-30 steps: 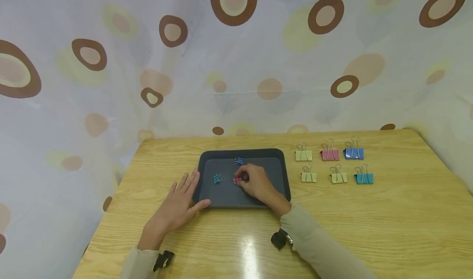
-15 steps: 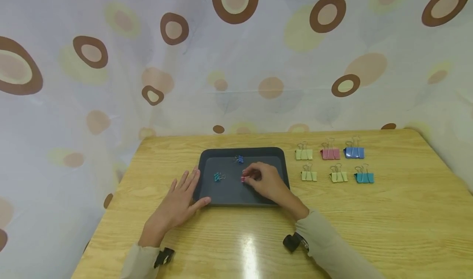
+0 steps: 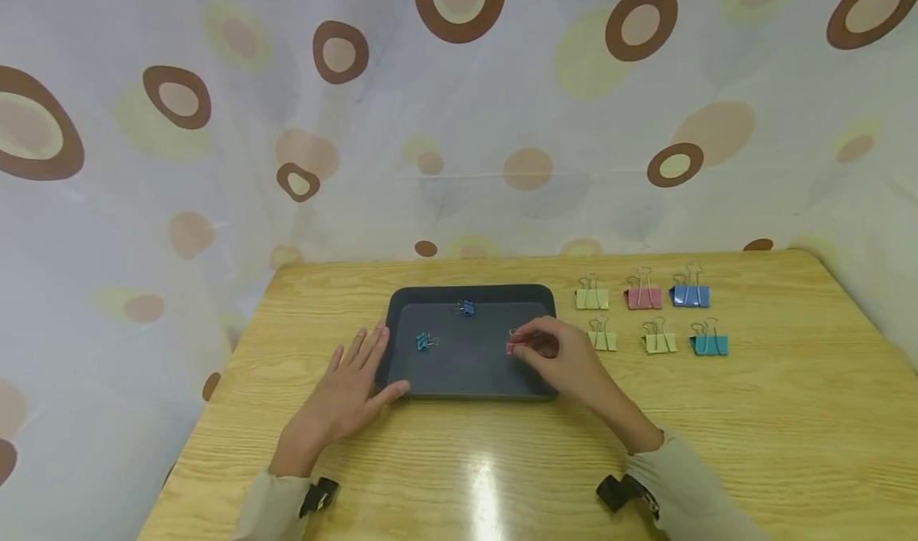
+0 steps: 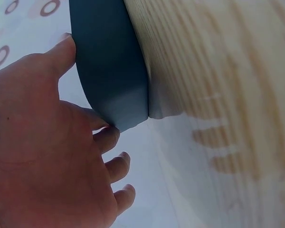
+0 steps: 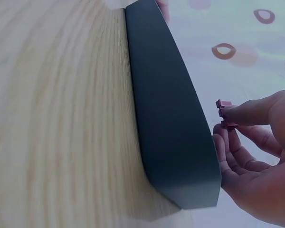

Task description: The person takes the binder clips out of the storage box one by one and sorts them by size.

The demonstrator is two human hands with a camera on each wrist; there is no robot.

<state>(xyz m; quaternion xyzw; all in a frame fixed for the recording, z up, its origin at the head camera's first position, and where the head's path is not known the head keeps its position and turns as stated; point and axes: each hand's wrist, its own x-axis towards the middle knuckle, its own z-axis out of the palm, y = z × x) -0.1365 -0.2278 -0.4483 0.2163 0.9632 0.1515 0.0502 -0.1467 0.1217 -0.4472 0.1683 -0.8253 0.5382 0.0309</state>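
A small pink binder clip (image 3: pixel 511 348) is pinched between the thumb and fingers of my right hand (image 3: pixel 566 358), over the right part of the dark grey tray (image 3: pixel 466 394). In the right wrist view the same pink binder clip (image 5: pixel 224 114) shows above the tray's rim. My left hand (image 3: pixel 340 397) rests with spread, straight fingers at the tray's left edge, its thumb over the near left corner; the left wrist view shows its fingertips against the tray wall (image 4: pixel 111 61). Inside the tray lie a teal binder clip (image 3: pixel 423 342) on the left and a blue binder clip (image 3: pixel 466 308) near the back.
Right of the tray, larger binder clips stand in two rows on the wooden table (image 3: pixel 774 413): a pink one (image 3: pixel 643 299), a blue one (image 3: pixel 691 296), a teal one (image 3: pixel 710 346) and pale yellow-green ones (image 3: pixel 591 299). A patterned curtain (image 3: pixel 473 127) hangs behind the table.
My right hand has moved right with the pink binder clip, from the tray's middle to its right side. The left hand, the tray and the other clips have stayed put.
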